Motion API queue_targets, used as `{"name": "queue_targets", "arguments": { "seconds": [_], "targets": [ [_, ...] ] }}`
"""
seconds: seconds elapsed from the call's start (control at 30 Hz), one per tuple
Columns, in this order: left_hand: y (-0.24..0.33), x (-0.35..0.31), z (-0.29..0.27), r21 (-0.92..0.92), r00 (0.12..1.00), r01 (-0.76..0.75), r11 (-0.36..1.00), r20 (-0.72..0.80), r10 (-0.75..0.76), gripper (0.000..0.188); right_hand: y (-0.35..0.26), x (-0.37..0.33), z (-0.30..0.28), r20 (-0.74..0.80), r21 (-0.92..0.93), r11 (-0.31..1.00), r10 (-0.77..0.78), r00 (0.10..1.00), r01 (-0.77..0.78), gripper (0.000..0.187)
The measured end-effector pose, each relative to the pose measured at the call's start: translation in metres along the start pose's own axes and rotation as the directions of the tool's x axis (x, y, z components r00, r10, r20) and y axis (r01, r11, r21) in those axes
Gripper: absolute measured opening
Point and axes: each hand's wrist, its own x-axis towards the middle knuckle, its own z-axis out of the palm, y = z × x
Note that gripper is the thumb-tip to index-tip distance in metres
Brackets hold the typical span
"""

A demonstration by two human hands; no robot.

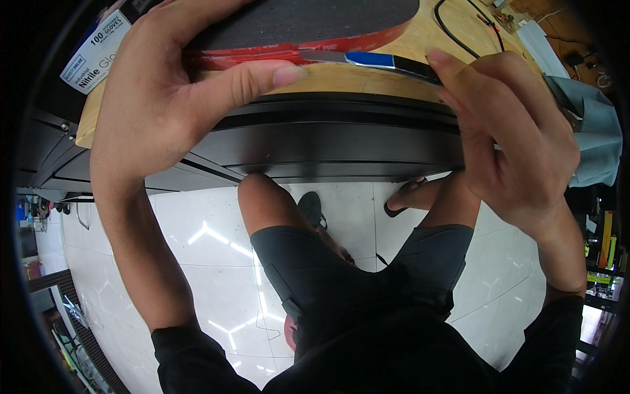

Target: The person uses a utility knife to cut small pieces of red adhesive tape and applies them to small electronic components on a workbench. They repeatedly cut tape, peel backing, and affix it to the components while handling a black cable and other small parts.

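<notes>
At the top of the view lies a dark grey board [308, 21] with a rough-looking top, a rounded right end and a scuffed red side edge [387, 37]. My left hand [167, 98] is closed round its left part, thumb along the red edge; the other fingers are mostly hidden or cut off by the frame. A slim knife [371, 60] with a blue and black handle is pinched in my right hand [515, 125]. Its thin silver blade points left and meets the red edge, just right of my left thumb tip.
The board rests on a wooden worktop [367, 82] over a black drawer cabinet [341, 141]. A glove box [95, 52] stands at the left. Black cable [449, 29] lies at the back right, and a light blue cloth [594, 131] hangs off the right side.
</notes>
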Motion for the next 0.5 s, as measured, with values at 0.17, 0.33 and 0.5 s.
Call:
{"name": "queue_targets", "arguments": {
  "seconds": [0.17,0.33,0.5],
  "targets": [
    [-0.003,0.001,0.001,0.002,1.0,-0.01,1.0,0.0,0.01,0.076,0.004,-0.011,0.007,-0.045,-0.01,1.0,0.009,0.999,-0.01,0.033],
    [-0.006,-0.002,0.001,0.005,1.0,-0.013,1.0,0.001,0.013,0.075,0.009,-0.012,0.007,-0.049,0.029,0.999,0.026,0.998,-0.024,0.034],
    [-0.01,-0.006,0.0,-0.007,1.0,-0.021,1.0,0.005,0.021,0.074,0.004,-0.013,-0.003,-0.003,0.043,0.995,0.095,0.995,-0.095,0.034]
  ]
}}
